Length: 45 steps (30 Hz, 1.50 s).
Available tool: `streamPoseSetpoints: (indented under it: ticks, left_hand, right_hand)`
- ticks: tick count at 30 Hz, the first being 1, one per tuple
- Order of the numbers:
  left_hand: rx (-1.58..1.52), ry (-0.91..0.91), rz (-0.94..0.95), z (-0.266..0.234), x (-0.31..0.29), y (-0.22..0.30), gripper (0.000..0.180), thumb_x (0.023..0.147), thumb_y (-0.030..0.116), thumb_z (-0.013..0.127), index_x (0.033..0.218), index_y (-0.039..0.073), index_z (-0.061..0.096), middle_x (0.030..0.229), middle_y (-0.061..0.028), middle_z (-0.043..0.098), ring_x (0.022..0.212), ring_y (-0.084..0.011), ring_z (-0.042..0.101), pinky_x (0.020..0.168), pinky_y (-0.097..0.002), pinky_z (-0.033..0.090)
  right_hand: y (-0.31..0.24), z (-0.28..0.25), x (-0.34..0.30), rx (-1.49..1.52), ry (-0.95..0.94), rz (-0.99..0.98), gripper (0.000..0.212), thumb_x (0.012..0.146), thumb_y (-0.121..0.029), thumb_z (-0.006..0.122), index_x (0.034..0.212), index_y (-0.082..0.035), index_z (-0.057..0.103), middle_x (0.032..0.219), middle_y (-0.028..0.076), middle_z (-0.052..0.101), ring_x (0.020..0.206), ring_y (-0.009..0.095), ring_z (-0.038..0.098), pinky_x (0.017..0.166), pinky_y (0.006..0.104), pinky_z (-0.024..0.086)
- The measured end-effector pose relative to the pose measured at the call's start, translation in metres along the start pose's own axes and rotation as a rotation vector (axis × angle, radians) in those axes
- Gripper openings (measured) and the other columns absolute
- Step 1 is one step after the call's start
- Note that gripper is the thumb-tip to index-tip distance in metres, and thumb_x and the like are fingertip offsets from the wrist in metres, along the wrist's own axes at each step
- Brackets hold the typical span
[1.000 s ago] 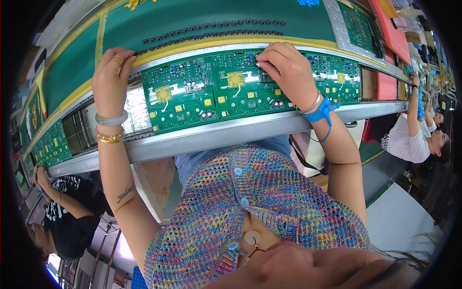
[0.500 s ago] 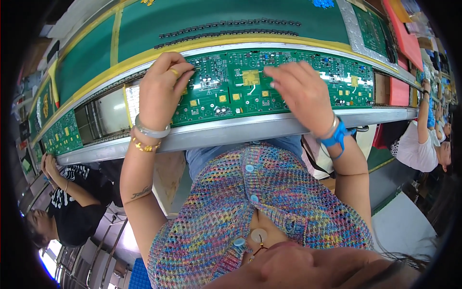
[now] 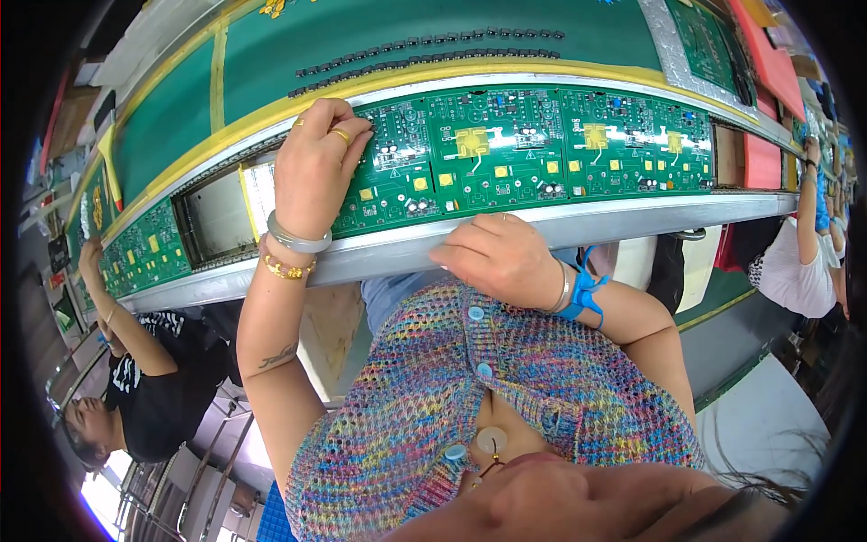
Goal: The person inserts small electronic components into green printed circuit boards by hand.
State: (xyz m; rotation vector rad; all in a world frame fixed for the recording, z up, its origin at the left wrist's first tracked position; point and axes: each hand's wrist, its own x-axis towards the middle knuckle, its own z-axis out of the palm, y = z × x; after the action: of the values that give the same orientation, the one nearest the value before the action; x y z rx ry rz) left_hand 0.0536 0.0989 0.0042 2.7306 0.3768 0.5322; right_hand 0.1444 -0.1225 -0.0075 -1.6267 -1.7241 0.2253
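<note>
A long green circuit board panel (image 3: 506, 194) with yellow patches and small soldered-on parts lies in the metal-railed track before me. Over its left end is my left hand (image 3: 312, 176), thumb and fingertips pinched together near the board's far edge. Whatever they hold, if anything, is hidden by the fingers. My right hand (image 3: 501, 260) rests at the near metal rail (image 3: 388, 259), off the board, its fingers loosely stretched toward the left with nothing seen in them.
Beyond the track, two rows of small black components (image 3: 433, 63) lie on a green mat (image 3: 587, 27). Yellow parts (image 3: 274, 7) sit at the far edge. Another green board (image 3: 144, 244) is farther left. Co-workers are at both sides, one in a black shirt (image 3: 172, 388).
My right hand has drawn back from above the board to the near rail. My left hand stays pinched at the board's left end. The left co-worker's hand has moved farther up.
</note>
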Motion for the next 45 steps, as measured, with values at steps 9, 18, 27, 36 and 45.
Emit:
streamPoseSetpoints:
  ticks: [9, 18, 27, 36, 45]
  left_hand:
    - [0.155, -0.081, 0.132, -0.005, -0.006, 0.006, 0.021, 0.072, 0.005, 0.069, 0.092, 0.003, 0.066, 0.088, -0.0060, 0.055, 0.081, -0.0234, 0.056, 0.068, -0.0333, 0.048]
    - [0.107, 0.120, -0.327, -0.062, -0.019, -0.019, 0.021, 0.082, 0.012, 0.067, 0.101, 0.002, 0.066, 0.098, -0.0104, 0.060, 0.096, -0.0245, 0.058, 0.077, -0.0323, 0.047]
    - [1.162, -0.139, -0.609, -0.157, -0.255, -0.329, 0.048, 0.094, 0.032, 0.050, 0.135, 0.007, 0.044, 0.120, -0.0256, 0.054, 0.110, -0.0431, 0.050, 0.095, -0.0487, 0.039]
    - [1.161, -0.628, -0.879, -0.147, -0.249, -0.310, 0.044, 0.098, 0.019, 0.031, 0.141, 0.029, 0.029, 0.129, -0.0178, 0.050, 0.126, -0.0346, 0.041, 0.101, -0.0536, 0.034]
    - [0.819, -0.223, -0.895, -0.120, -0.264, -0.273, 0.078, 0.093, 0.059, 0.032, 0.129, -0.009, 0.046, 0.143, -0.0221, 0.036, 0.132, -0.0481, 0.026, 0.110, -0.0472, 0.023]
  right_hand:
    - [-0.003, 0.003, 0.002, -0.013, -0.034, -0.014, 0.024, 0.068, -0.012, 0.067, 0.092, -0.011, 0.065, 0.087, 0.000, 0.060, 0.076, 0.016, 0.059, 0.063, 0.0290, 0.047]
    - [-0.035, 0.075, 0.087, -0.150, -0.067, -0.185, 0.049, 0.077, -0.038, 0.064, 0.108, -0.001, 0.057, 0.098, 0.013, 0.061, 0.112, 0.029, 0.051, 0.108, 0.0460, 0.028]
    - [-0.028, 0.070, 0.084, -0.125, -0.301, -0.041, 0.042, 0.076, -0.037, 0.065, 0.097, -0.001, 0.060, 0.088, 0.011, 0.061, 0.102, 0.028, 0.055, 0.109, 0.0482, 0.026]
    - [0.009, -0.036, 0.007, -0.244, -0.263, 0.259, 0.042, 0.078, -0.025, 0.066, 0.113, -0.005, 0.057, 0.112, 0.011, 0.061, 0.116, 0.027, 0.051, 0.109, 0.0491, 0.026]
    - [0.039, -0.098, -0.053, -0.482, -0.118, 0.498, 0.028, 0.087, -0.017, 0.057, 0.111, -0.002, 0.058, 0.106, 0.014, 0.063, 0.109, 0.030, 0.055, 0.108, 0.0471, 0.027]
